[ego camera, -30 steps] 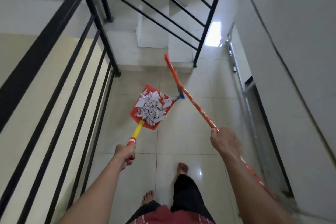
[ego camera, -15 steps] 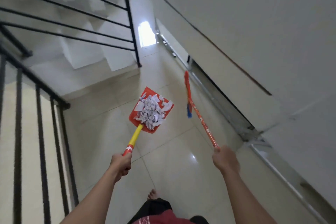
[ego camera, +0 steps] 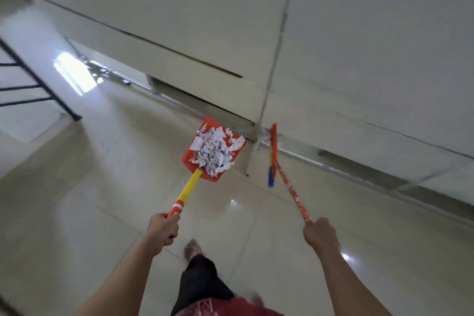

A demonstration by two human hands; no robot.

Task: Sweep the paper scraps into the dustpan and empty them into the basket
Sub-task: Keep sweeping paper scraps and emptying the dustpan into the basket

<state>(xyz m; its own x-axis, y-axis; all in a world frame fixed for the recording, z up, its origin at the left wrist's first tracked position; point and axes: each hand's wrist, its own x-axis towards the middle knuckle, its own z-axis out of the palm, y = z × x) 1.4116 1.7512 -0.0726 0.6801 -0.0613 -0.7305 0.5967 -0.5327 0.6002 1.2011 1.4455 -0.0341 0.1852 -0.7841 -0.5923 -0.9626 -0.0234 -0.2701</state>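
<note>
orange plastic dustpan (ego camera: 188,158), heaped with white paper scraps (ego camera: 215,151), is held up over a pale tiled floor (ego camera: 102,187). the person's left hand (ego camera: 164,228) is closed around the end of the dustpan's yellow handle. right of the dustpan, the right hand (ego camera: 320,235) grips the stick of a red broom (ego camera: 289,185), whose far end points away from the person. no basket is in sight. sweeping looks finished; this seems to be the carrying step. the next move calls for finding the basket, keeping the dustpan level so no scraps slide off, then tipping it over the basket.
</note>
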